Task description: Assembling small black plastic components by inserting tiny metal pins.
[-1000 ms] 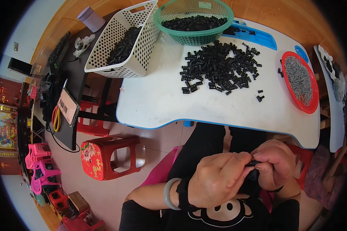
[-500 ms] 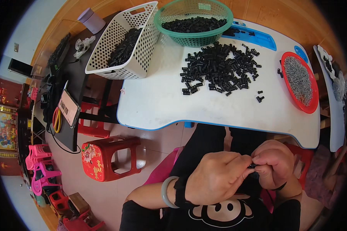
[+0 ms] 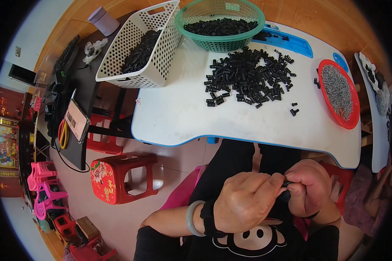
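Over my lap, in front of the table's near edge, my two hands meet fingertip to fingertip. My left hand (image 3: 247, 201), with a pale bangle and a black band at the wrist, pinches one side of a small black plastic part (image 3: 286, 184). From the other side my right hand (image 3: 310, 186) grips the same part between thumb and fingers. Most of the part is hidden by the fingertips. A heap of small black plastic fittings (image 3: 248, 76) lies on the white table (image 3: 183, 117), and a red bowl (image 3: 357, 113) of small silvery metal pieces (image 3: 339, 92) stands at the right.
A white perforated basket (image 3: 170, 58) and a green colander (image 3: 220, 43) hold more black parts. A blue tray (image 3: 294, 42) lies behind the heap. To the left are a dark side table (image 3: 80, 154) with a phone (image 3: 77, 122) and a red stool (image 3: 104, 182).
My hands stay together at nearly the same place. The left hand's fingers have shifted slightly around the black part; the view has tilted a little.
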Available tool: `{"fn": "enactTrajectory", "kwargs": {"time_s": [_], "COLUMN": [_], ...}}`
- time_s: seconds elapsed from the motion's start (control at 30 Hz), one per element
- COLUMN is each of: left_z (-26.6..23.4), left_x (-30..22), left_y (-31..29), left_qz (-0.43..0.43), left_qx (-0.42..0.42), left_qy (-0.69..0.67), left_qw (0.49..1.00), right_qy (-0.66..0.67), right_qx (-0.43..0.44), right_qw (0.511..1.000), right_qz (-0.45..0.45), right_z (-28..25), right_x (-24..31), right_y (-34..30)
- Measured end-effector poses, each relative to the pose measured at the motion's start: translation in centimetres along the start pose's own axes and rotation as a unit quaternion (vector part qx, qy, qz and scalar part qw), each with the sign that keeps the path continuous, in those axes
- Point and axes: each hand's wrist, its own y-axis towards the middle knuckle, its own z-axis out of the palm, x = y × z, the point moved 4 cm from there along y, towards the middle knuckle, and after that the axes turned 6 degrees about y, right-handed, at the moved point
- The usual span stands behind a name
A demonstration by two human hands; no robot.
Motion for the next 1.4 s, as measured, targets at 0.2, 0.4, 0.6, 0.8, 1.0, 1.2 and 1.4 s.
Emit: {"fn": "enactTrajectory", "kwargs": {"time_s": [0.2, 0.4, 0.6, 0.8, 1.0, 1.2, 1.4], "left_z": [0.0, 0.2, 0.1, 0.1, -0.1, -0.3, -0.2], "left_x": [1.1, 0.7, 0.1, 0.5, 0.9, 0.9, 0.8], "left_y": [0.7, 0.5, 0.1, 0.2, 0.5, 0.7, 0.4], "left_qz": [-0.060, -0.063, -0.017, -0.040, -0.083, -0.087, -0.059], "left_qx": [0.104, 0.123, 0.032, 0.067, 0.107, 0.131, 0.090], "left_qy": [-0.153, -0.196, -0.088, -0.128, -0.218, -0.241, -0.197], "left_qw": [0.981, 0.971, 0.995, 0.989, 0.967, 0.958, 0.974], "right_qy": [-0.077, -0.151, -0.148, -0.046, 0.091, 0.086, 0.055], "right_qx": [0.083, 0.119, 0.121, 0.127, 0.079, 0.061, 0.057], "right_qw": [0.993, 0.973, 0.976, 0.989, 0.993, 0.994, 0.997], "right_qz": [-0.043, -0.124, -0.103, -0.066, -0.006, -0.030, -0.013], "right_z": [-1.4, -1.7, -0.8, -1.1, -1.4, -1.4, -1.1], "right_x": [0.2, 0.5, 0.1, -0.5, -0.3, -0.3, 0.1], "right_y": [1.2, 0.6, -0.5, 0.5, 0.9, 1.0, 0.8]}}
